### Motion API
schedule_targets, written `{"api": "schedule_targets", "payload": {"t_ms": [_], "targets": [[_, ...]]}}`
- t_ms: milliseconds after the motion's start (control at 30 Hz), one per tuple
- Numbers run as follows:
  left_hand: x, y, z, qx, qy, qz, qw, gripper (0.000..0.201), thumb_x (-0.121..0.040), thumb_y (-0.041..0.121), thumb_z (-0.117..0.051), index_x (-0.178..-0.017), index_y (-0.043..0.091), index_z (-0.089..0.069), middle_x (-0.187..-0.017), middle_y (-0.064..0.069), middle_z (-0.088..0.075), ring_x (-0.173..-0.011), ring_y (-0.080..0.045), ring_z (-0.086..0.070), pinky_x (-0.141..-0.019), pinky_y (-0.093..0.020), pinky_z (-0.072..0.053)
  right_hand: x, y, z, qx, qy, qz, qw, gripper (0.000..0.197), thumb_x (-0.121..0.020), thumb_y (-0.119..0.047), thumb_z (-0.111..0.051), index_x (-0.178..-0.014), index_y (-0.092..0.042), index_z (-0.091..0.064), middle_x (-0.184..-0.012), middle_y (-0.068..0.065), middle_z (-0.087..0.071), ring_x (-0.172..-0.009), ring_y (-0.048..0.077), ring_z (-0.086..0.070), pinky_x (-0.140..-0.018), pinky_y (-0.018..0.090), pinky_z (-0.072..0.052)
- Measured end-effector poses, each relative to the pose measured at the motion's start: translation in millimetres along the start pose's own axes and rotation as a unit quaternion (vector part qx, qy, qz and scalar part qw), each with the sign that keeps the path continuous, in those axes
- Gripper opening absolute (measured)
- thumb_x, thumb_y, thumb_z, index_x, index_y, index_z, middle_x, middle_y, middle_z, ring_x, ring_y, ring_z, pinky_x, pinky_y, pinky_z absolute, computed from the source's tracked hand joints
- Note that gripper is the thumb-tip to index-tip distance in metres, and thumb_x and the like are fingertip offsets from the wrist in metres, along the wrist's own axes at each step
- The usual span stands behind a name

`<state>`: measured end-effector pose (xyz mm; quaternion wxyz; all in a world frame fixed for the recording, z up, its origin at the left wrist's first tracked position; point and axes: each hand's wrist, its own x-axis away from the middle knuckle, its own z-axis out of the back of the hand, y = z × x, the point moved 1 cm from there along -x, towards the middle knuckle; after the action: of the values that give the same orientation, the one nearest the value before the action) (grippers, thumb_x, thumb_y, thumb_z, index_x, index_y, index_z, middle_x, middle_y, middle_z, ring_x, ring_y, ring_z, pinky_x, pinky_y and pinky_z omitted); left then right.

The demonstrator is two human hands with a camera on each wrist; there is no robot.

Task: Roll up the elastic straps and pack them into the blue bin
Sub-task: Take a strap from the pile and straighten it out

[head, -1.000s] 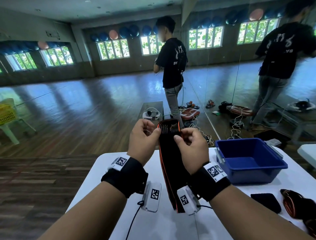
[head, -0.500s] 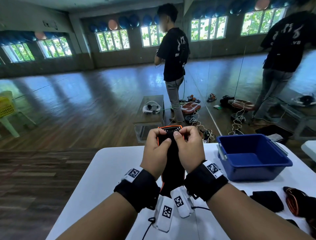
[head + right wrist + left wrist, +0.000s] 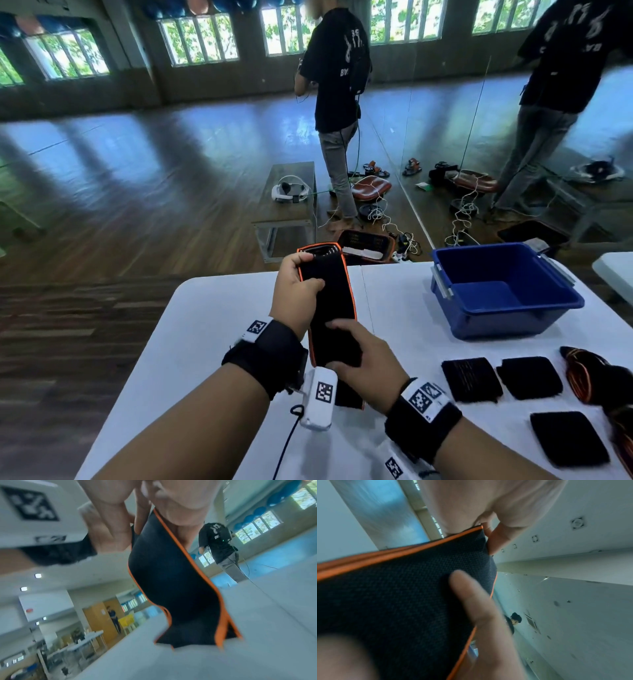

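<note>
I see my left hand (image 3: 297, 290) gripping the upper end of the elastic strap (image 3: 330, 308) – black with an orange edge – thumb on its front face, fingers behind. My right hand (image 3: 368, 365) holds the same strap lower down, so the hands are apart along its length. The strap hangs above the white desk (image 3: 205, 342), its lower end reaching the surface. The blue bin (image 3: 503, 291) stands to the right on the desk, and three black pads (image 3: 529, 377) lie near it.

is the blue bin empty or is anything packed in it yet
Empty: the head view shows only the bare blue floor of the blue bin, no straps inside.
</note>
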<state>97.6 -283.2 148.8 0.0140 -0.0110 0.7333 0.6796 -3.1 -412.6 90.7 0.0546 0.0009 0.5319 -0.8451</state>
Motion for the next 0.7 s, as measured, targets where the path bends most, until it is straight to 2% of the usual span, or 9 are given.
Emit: {"api": "schedule_targets", "payload": {"t_ms": [100,200,333,433,500,567,667,700], "targets": [[-17.9,-26.2,0.8,-0.014,0.004,0.032,0.999,0.046,-0.081,-0.016,-0.053,-0.104,0.024,-0.056,-0.113,-0.017,-0.065,-0.094,-0.025,-0.065,-0.078,-0.041,-0.058,14.6,29.6,-14.8,0.018,-0.068,-0.056,0.996,0.079,-0.073,-0.023,-0.078,-0.125,-0.067,-0.038,-0.126,-0.023,-0.061,-0.109,-0.007,-0.059,-0.089,0.012,-0.047],[-33.3,-54.4,-2.5,-0.045,-0.005,0.059,0.997,0.046,-0.08,-0.016,-0.057,-0.103,0.024,-0.057,-0.112,-0.014,-0.065,-0.1,-0.031,-0.066,-0.085,-0.047,-0.059,23.9,50.3,-20.1,0.002,-0.093,-0.115,0.989,0.09,-0.069,-0.011,-0.074,-0.132,-0.062,-0.037,-0.129,-0.022,-0.058,-0.111,-0.002,-0.06,-0.091,0.017,-0.051],[-54.4,-90.4,-3.9,-0.099,-0.016,0.076,0.992,0.046,-0.078,-0.014,-0.061,-0.097,0.029,-0.058,-0.114,-0.015,-0.065,-0.106,-0.035,-0.065,-0.091,-0.05,-0.057,40.3,80.0,-23.1,-0.044,-0.09,-0.162,0.982,0.082,-0.074,-0.004,-0.072,-0.131,-0.056,-0.045,-0.131,-0.019,-0.059,-0.113,-0.005,-0.059,-0.093,0.016,-0.05],[-65.0,-118.5,-4.4,-0.143,-0.064,0.101,0.982,0.045,-0.077,-0.014,-0.061,-0.093,0.028,-0.059,-0.111,-0.017,-0.066,-0.104,-0.038,-0.066,-0.087,-0.05,-0.058,54.2,103.5,-25.9,-0.061,-0.069,-0.205,0.974,0.076,-0.073,-0.005,-0.072,-0.127,-0.055,-0.051,-0.128,-0.015,-0.063,-0.111,0.001,-0.063,-0.097,0.029,-0.054],[-67.6,-136.7,-5.0,-0.186,-0.102,0.108,0.971,0.045,-0.075,-0.013,-0.062,-0.094,0.027,-0.06,-0.11,-0.014,-0.067,-0.101,-0.035,-0.067,-0.086,-0.05,-0.058,64.1,114.9,-28.5,-0.052,-0.061,-0.228,0.97,0.074,-0.073,-0.009,-0.074,-0.126,-0.055,-0.052,-0.128,-0.016,-0.063,-0.113,0.003,-0.063,-0.1,0.032,-0.053],[-67.6,-153.4,-5.2,-0.235,-0.135,0.102,0.957,0.044,-0.073,-0.012,-0.064,-0.096,0.025,-0.06,-0.11,-0.009,-0.065,-0.1,-0.029,-0.065,-0.084,-0.041,-0.057,74.2,121.2,-30.6,-0.029,-0.059,-0.257,0.964,0.069,-0.075,-0.014,-0.075,-0.125,-0.056,-0.052,-0.127,-0.015,-0.063,-0.112,0.004,-0.063,-0.099,0.031,-0.053],[-64.7,-174.8,-5.4,-0.296,-0.167,0.098,0.935,0.042,-0.075,-0.011,-0.066,-0.102,0.021,-0.061,-0.105,0.001,-0.062,-0.092,-0.016,-0.06,-0.071,-0.014,-0.046,86.1,125.8,-33.0,0.016,-0.047,-0.299,0.953,0.059,-0.078,-0.023,-0.077,-0.124,-0.051,-0.054,-0.12,-0.012,-0.064,-0.108,0.01,-0.063,-0.097,0.033,-0.054],[-63.4,-180.9,-5.1,-0.308,-0.173,0.1,0.93,0.042,-0.075,-0.011,-0.065,-0.102,0.021,-0.061,-0.101,0.004,-0.061,-0.09,-0.014,-0.06,-0.068,-0.011,-0.043,88.6,126.1,-33.9,0.033,-0.042,-0.306,0.951,0.056,-0.078,-0.025,-0.077,-0.124,-0.048,-0.056,-0.118,-0.011,-0.062,-0.109,0.009,-0.061,-0.099,0.032,-0.051]]}}
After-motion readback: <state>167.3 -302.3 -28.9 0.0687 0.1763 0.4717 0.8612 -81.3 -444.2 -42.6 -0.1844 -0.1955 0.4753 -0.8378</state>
